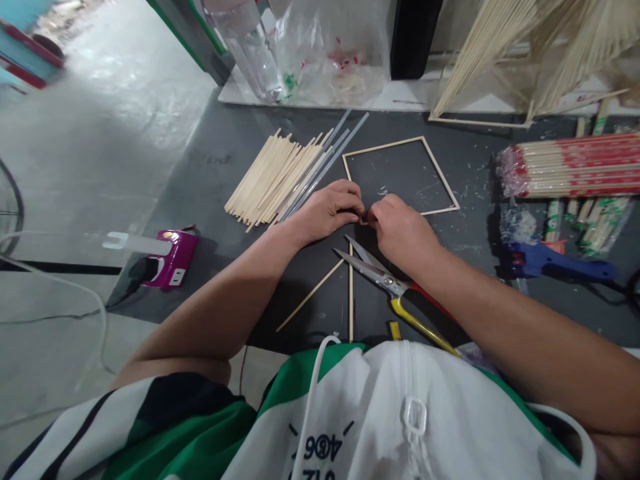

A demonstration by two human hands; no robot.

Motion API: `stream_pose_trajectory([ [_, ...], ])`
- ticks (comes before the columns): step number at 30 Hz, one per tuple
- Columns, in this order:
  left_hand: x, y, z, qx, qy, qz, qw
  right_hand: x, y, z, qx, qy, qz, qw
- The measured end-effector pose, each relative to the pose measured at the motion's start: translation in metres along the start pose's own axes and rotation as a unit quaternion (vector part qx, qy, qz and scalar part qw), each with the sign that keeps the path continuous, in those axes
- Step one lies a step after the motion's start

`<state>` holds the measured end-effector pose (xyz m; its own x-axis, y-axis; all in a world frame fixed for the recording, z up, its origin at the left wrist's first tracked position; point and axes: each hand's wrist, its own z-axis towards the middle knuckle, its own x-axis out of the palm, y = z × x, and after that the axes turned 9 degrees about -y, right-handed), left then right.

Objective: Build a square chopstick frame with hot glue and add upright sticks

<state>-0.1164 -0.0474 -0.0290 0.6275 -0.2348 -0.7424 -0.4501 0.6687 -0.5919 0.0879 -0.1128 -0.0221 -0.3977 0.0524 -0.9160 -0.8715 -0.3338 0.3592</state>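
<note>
A four-sided frame of thin wooden sticks (441,173) lies flat on the dark table. My left hand (333,210) is closed, its fingertips pinching the frame's near left corner. From the other side my right hand (403,230) pinches the same corner, its fingers closed; the joint itself is mostly hidden by fingertips. Just below the hands lie scissors (395,285) with red and yellow handles, blades apart. Their blades cross one loose stick (351,300), and a second loose stick (310,295) slants off to the left.
Wooden sticks (273,177) lie bundled beside translucent glue sticks (325,163). A blue glue gun (555,260) and packaged sticks (575,167) are at right. A magenta power adapter (177,257) sits left. Behind stand a clear bottle (250,53), a plastic bag (335,47) and a stick structure (480,123).
</note>
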Motion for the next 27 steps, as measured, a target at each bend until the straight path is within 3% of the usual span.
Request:
stream_pose_trajectory([
  [27, 0.0013, 0.0018, 0.0027, 0.013, -0.008, -0.015, 1.0, 0.0012, -0.003, 0.0009, -0.011, -0.002, 0.009, 1.0],
])
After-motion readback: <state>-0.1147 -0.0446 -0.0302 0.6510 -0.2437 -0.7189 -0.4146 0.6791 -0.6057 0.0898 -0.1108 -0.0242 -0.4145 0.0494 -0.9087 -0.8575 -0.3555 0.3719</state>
